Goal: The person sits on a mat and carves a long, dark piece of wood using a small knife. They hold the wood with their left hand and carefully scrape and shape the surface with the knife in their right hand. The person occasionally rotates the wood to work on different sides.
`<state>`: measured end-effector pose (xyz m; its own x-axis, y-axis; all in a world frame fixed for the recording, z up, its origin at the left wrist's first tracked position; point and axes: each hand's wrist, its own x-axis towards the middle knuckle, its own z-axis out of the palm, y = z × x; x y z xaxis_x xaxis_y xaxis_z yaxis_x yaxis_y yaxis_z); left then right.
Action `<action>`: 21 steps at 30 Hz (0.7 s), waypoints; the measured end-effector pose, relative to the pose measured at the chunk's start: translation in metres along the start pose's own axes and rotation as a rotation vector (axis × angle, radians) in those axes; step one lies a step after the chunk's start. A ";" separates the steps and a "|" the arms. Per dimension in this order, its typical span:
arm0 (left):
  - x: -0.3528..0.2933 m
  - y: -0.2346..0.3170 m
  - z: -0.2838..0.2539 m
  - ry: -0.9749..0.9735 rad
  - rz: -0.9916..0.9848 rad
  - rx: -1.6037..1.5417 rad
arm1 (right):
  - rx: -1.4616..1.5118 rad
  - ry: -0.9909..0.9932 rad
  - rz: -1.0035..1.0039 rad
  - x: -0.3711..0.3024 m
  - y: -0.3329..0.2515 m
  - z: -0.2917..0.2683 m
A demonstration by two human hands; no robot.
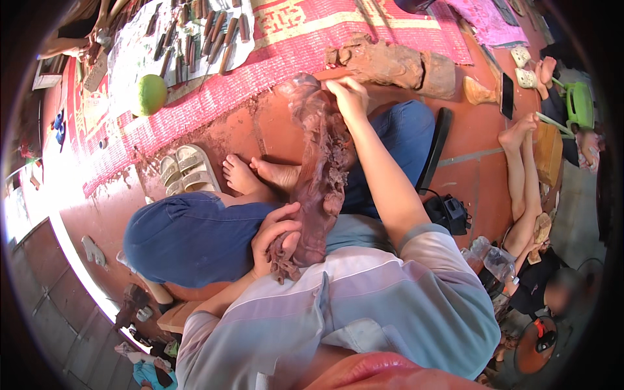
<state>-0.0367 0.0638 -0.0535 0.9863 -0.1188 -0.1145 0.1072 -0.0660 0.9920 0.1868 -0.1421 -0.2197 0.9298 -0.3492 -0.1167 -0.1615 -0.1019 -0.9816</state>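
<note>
A long reddish-brown wood carving (316, 169) lies across my lap, its far end rounded and its edges cut into knobbly, ragged relief. My left hand (274, 237) is closed around the near end, fingers bent against its side. At the far end, my right hand (350, 99) has its fingers curled onto the carving's right edge. Whether a small tool sits under those fingers cannot be made out. My bare feet (260, 175) rest on the tiled floor just left of the carving.
Ahead lies a red patterned mat (279, 39) with a white sheet (133, 49) bearing several wooden-handled carving tools (218, 39). A green round fruit (149, 95) sits beside them. Beyond my right hand is a rough wood block (396, 65). Beige sandals (188, 169) stand left; other people sit right.
</note>
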 end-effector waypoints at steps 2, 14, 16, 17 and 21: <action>-0.002 -0.006 0.000 0.008 0.046 -0.001 | 0.193 -0.125 0.108 -0.012 0.011 -0.017; -0.002 -0.009 0.000 -0.036 0.075 0.006 | 0.051 -0.129 0.186 -0.003 0.000 -0.025; -0.001 -0.004 0.004 -0.005 0.075 0.005 | 0.027 -0.031 0.160 0.012 0.008 -0.017; 0.002 -0.006 0.005 0.005 0.085 0.004 | 0.038 0.005 0.031 0.013 0.013 -0.004; -0.003 -0.008 0.001 0.008 0.082 0.011 | -0.081 -0.045 0.071 -0.011 -0.004 -0.010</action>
<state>-0.0409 0.0641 -0.0606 0.9927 -0.1162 -0.0322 0.0244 -0.0676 0.9974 0.1742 -0.1471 -0.2127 0.9288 -0.3158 -0.1938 -0.2518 -0.1543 -0.9554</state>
